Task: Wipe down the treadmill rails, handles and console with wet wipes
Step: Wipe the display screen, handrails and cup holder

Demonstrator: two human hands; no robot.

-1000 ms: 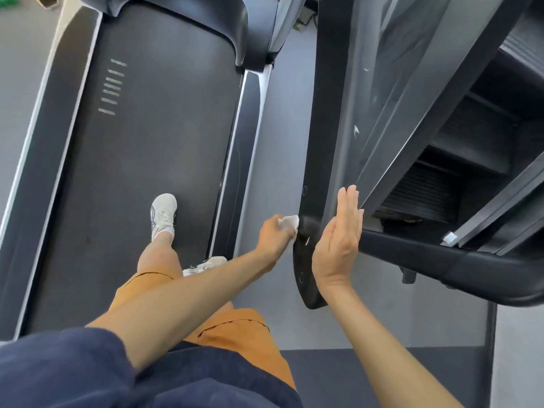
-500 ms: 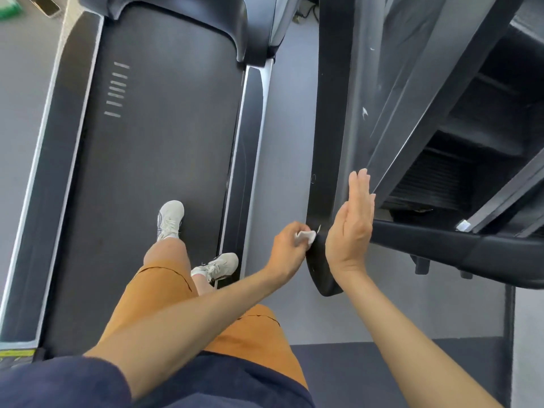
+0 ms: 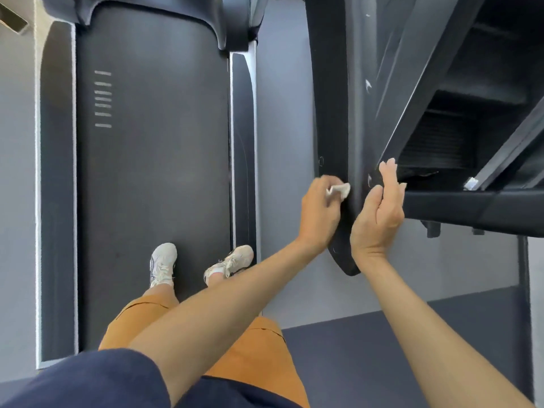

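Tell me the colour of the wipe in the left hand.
White. The head view shows the wipe, gripped by the left hand, against the black rail.

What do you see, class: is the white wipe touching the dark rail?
Touching. The head view shows the left hand holding the wipe against the dark rail, with no gap between them.

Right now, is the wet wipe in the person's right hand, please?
No, the left hand holds the wet wipe; the right hand holds nothing.

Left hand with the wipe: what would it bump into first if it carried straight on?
Probably the black handrail, right away: the wet wipe in the left hand seems to touch it.
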